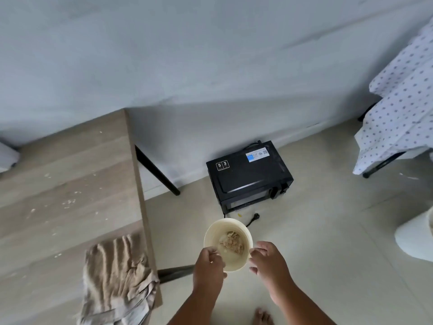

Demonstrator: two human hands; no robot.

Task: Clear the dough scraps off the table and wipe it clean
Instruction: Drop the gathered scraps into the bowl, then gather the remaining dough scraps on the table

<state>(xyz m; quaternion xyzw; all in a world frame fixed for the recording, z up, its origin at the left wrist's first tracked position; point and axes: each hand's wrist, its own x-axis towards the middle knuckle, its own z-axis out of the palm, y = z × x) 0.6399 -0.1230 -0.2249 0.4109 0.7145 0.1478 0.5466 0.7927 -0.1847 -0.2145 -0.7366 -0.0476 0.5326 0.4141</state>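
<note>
From my feed I see two bare forearms coming up from the bottom edge, with no sleeves, cuffs or gloves on either. The left hand [208, 268] is uncovered, and I can make out no ring, watch or strap on its wrist. The right hand [269, 263] is likewise bare, its wrist showing no band or bracelet. Both forearms look broad and rounded, narrowing slightly toward the wrists. Fingers on each hand are short and thick; the nails are too blurred for me to judge. Low in the view, between the forearms, a bare foot [263, 316] shows its toes, unshod and without a sock.
</note>
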